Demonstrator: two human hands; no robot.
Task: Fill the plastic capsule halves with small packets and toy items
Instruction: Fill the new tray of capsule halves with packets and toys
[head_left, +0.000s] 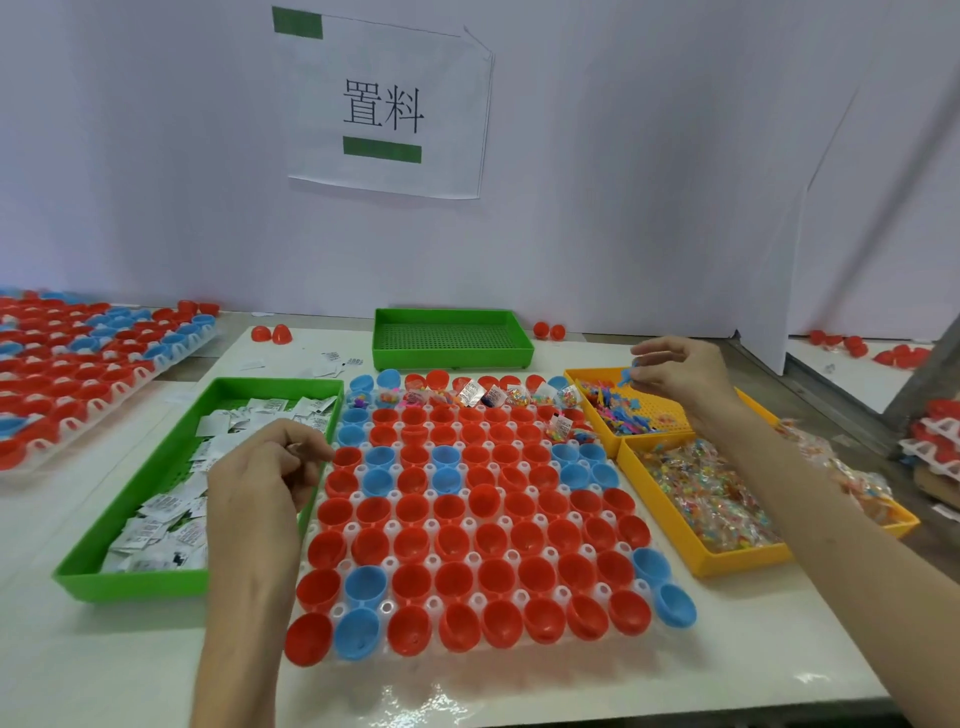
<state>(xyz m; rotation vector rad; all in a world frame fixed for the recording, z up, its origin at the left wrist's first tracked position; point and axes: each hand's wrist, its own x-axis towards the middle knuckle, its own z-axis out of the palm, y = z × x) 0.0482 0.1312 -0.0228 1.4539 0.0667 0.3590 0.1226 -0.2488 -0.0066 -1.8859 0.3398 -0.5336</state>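
Right hand (675, 374): fingers pinch a blue toy piece (626, 376) above the yellow tray (576, 375). Release it squarely over an unfilled second-row capsule half (385, 417). Left hand (260, 467): fingers curled, contents indiscernible.

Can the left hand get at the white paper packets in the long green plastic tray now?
Probably yes: the left hand hovers at the open-topped long green plastic tray, and nothing covers the white paper packets.

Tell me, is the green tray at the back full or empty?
Empty: the green tray shows only its bare floor with small holes.
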